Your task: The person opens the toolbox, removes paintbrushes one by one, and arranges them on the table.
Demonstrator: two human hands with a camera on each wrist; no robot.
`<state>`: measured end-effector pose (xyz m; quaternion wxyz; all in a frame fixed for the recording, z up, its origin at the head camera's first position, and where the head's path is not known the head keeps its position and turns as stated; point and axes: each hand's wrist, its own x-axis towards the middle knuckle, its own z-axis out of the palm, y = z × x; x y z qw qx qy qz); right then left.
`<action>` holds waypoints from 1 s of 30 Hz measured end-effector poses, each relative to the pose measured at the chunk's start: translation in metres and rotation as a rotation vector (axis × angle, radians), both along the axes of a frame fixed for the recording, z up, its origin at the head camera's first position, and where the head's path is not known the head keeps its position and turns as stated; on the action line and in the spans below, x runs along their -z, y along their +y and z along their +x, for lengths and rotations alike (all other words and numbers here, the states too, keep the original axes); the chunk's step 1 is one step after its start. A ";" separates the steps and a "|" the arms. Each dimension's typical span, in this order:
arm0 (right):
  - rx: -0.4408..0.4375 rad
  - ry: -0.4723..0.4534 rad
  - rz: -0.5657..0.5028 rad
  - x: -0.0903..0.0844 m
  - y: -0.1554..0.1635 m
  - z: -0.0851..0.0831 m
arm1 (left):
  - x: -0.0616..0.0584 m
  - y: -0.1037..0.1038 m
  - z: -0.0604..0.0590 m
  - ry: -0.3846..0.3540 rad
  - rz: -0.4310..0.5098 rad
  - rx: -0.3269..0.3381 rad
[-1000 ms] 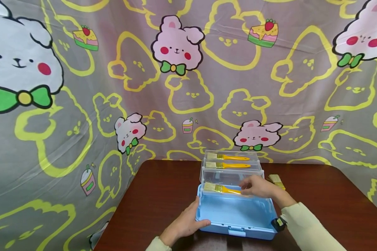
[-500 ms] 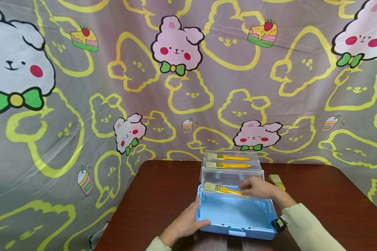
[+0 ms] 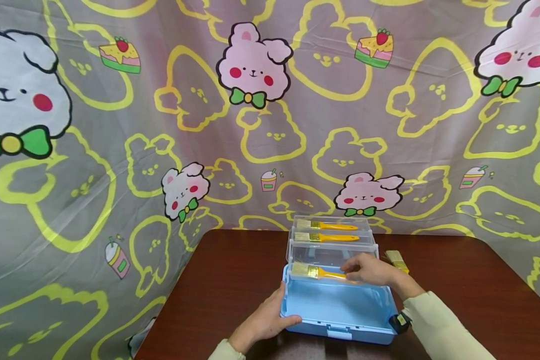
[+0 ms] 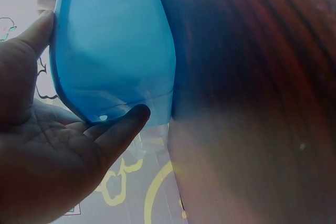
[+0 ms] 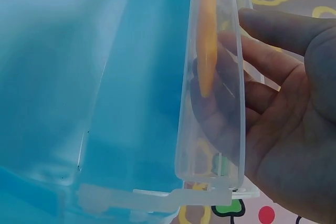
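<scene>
A light blue toolbox [image 3: 360, 326] stands open on the table, with tiered clear trays fanned out at its back. My left hand [image 3: 266, 314] grips its left end, thumb at the front corner and fingers along the side wall. At the lowest clear tray [image 5: 195, 167], my right hand [image 3: 370, 269] holds the rear side, its fingers seen through the plastic in the right wrist view and its thumb near the upper rim. A paintbrush [image 3: 312, 271] with a yellow handle lies in that tray, handle end beside my right fingers. The toolbox's bottom compartment is bare.
Two more yellow-handled paintbrushes, an upper one [image 3: 337, 227] and a lower one [image 3: 337, 238], lie in the upper trays. Another paintbrush [image 3: 396, 259] rests on the dark wood table [image 3: 459, 285], partly behind my right wrist. A patterned curtain [image 3: 297, 115] hangs behind the table.
The head view has shifted slightly, most visibly in the curtain at the left. Both hands, the toolbox and the brushes stay almost still.
</scene>
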<state>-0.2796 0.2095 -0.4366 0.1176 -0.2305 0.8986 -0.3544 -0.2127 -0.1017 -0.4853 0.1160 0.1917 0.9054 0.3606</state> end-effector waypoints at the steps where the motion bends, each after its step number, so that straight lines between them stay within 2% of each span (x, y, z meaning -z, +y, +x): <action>1: -0.001 -0.002 -0.003 0.000 0.000 0.000 | 0.000 0.000 0.000 -0.003 0.000 -0.002; 14: -0.064 -0.038 -0.051 -0.002 -0.001 -0.001 | 0.004 0.000 -0.001 -0.014 -0.010 -0.009; 18: -0.077 -0.021 -0.040 -0.002 -0.003 -0.002 | 0.004 0.000 -0.001 -0.016 -0.010 -0.012; 23: -0.067 0.004 -0.012 -0.003 -0.006 -0.001 | 0.005 0.000 -0.002 -0.021 0.005 -0.018; 30: -0.039 -0.020 -0.008 -0.004 -0.010 -0.002 | 0.004 0.000 -0.002 -0.013 -0.008 -0.019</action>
